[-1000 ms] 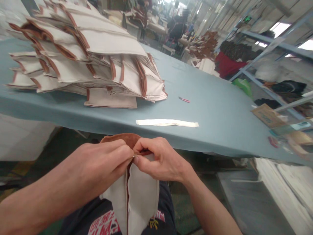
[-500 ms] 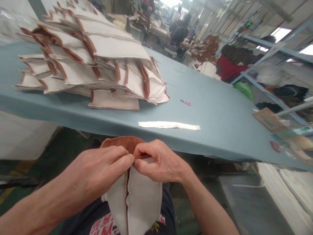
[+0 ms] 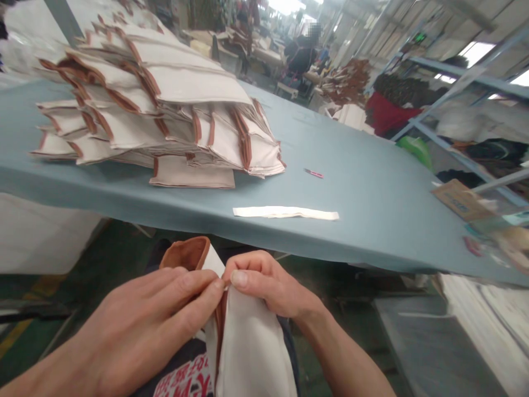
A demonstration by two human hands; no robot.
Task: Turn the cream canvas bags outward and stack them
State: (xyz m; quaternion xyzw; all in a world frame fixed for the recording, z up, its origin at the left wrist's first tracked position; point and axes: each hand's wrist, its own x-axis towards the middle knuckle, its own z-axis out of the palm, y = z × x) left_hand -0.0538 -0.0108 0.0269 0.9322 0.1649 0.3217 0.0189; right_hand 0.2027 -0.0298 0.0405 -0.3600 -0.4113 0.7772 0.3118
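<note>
Left fingers (image 3: 197,282) and right fingers (image 3: 253,282) on pale fabric piece (image 3: 253,344)

fabric piece (image 3: 256,347) before table (image 3: 372,193), pile (image 3: 194,82) on table

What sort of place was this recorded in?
Probably a sewing workshop: a heap of pale, brown-edged pieces lies on a long blue table, a small pink-handled tool, perhaps thread snips, sits near it, and shelving holds what looks like dark cloth.
</note>
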